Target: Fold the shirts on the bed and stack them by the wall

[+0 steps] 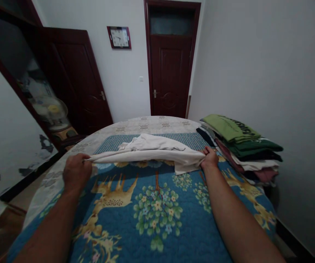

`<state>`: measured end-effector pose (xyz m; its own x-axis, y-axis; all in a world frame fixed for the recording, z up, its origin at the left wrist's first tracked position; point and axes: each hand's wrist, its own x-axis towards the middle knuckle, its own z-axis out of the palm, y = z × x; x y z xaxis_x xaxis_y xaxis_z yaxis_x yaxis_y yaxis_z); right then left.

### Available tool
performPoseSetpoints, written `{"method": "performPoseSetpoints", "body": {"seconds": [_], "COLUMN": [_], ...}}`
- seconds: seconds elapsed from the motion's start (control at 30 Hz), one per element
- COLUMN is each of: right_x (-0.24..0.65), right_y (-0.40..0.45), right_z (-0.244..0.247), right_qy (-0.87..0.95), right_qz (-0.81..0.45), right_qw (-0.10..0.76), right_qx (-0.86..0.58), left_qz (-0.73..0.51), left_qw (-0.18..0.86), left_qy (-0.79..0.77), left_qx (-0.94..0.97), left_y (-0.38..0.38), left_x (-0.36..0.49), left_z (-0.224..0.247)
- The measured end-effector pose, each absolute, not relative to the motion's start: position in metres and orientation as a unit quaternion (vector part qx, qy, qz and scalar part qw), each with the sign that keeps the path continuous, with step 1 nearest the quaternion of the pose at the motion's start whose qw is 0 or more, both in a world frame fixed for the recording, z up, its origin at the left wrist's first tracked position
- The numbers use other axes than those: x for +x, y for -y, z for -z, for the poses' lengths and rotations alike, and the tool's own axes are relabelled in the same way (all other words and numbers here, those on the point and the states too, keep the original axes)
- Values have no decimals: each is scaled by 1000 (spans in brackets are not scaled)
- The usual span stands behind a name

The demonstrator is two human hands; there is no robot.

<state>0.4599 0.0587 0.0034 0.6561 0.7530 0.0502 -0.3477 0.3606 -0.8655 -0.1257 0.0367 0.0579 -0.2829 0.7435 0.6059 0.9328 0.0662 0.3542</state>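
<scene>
A white cloth garment (146, 155) is stretched from side to side between my two hands, just over the blue quilted cover (195, 233). My left hand (77, 171) is closed on its left end, and my right hand (210, 157) grips the right end. The near edge hangs taut and slightly raised, while the rest lies bunched behind it. A loose corner droops beside my right hand. What kind of garment it is, I cannot tell.
Stacked folded clothes (245, 146), a green one on top, stand at the right by the wall. A patterned pale tablecloth (152, 124) shows at the far side. Beyond are a shut door (173, 73), an open door (75, 73) and, at left, a fan (52, 109).
</scene>
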Motion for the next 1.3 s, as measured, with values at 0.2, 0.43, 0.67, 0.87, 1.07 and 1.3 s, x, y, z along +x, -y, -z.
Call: {"method": "performPoseSetpoints", "body": {"seconds": [0.2,0.43,0.67,0.87,1.07,1.3], "right_x": [446,430,405,393,355,320], "right_y": [-60,-54,-39,-17,-7,-7], "right_z": [6,2,-19,-35,-41,-47], "right_qy": [341,523,507,367,357,374], "right_qz": [-348,-165,-428,-664,-718,-685], "right_qw": [670,459,450,532,520,579], "right_qx": [-560,-699,-597,-377,-294,-236], "left_qz": [278,353,267,280,291,338], "left_qw": [97,106,22,26,17,-50], "left_qy": [815,472,334,396,417,368], "left_qx": [-499,-801,-904,-874,-861,-865], "left_y": [-21,-8,16,20,32,30], "left_x": [-157,-63,33,49,95,112], "left_z": [-36,-31,3,-1,1,-2]}}
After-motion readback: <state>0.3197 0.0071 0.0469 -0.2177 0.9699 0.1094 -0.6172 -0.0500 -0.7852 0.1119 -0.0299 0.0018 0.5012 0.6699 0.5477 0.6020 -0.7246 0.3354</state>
